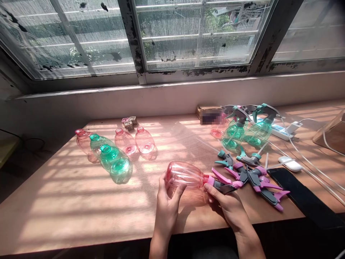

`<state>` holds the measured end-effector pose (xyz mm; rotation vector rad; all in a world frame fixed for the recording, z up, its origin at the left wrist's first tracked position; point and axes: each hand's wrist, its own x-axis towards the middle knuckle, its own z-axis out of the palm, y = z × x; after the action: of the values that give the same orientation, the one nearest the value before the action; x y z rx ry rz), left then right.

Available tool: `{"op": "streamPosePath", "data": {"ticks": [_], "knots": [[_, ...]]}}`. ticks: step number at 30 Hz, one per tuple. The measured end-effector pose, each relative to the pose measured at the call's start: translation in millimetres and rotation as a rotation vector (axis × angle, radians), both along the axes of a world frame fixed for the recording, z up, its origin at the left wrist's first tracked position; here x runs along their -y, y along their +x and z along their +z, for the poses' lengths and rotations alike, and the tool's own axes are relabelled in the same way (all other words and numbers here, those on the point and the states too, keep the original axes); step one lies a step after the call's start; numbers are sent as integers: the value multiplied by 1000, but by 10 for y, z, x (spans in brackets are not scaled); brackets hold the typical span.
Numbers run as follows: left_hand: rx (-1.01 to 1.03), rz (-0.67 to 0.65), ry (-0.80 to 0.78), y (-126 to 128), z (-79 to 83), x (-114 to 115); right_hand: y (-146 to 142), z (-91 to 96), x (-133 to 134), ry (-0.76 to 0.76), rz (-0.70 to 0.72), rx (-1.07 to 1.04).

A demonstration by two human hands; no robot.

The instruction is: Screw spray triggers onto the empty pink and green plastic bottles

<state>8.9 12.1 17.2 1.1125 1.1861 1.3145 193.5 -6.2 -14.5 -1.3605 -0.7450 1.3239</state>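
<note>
Near the table's front edge my left hand (169,196) is closed around the base of a clear pink spray bottle (185,174), which lies sideways with its neck to the right. At that neck sits a pink and grey trigger sprayer head (219,184). The fingers of my right hand (221,199) are closed on its collar; some of them are hidden underneath. Just right of this hand is a pile of loose pink and grey sprayer heads (254,178), with green and grey ones (248,158) behind them.
Several pink and green bottles without heads (145,140) stand at the left, by small square blocks (129,123). Bottles with heads (258,131) stand at the back right near a power strip (281,131). A black phone (299,192), white mouse (289,163) and cables lie right.
</note>
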Motion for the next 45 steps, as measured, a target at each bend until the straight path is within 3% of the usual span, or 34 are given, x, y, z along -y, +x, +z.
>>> {"op": "streamPosePath", "data": {"ticks": [3, 7, 13, 18, 23, 28, 36, 45], "knots": [[-25, 7, 4, -4, -9, -8, -5, 52, 15, -14, -11, -18], [47, 7, 12, -5, -25, -16, 2, 128, 30, 102, 20, 32], [52, 9, -7, 1, -44, -19, -2, 77, -20, 144, -23, 84], [18, -26, 32, -8, -72, -13, -21, 89, -60, 200, -12, -19], [-6, -59, 43, -12, -56, -19, -43, 148, -62, 253, -93, -165], [-59, -49, 40, 0, -39, -5, -45, 115, -71, 288, -82, -162], [-11, -58, 26, -20, -101, -14, -64, 101, -60, 222, -109, -148], [-56, -84, 31, -7, -73, -11, 45, 78, -78, 245, -86, -240]]}}
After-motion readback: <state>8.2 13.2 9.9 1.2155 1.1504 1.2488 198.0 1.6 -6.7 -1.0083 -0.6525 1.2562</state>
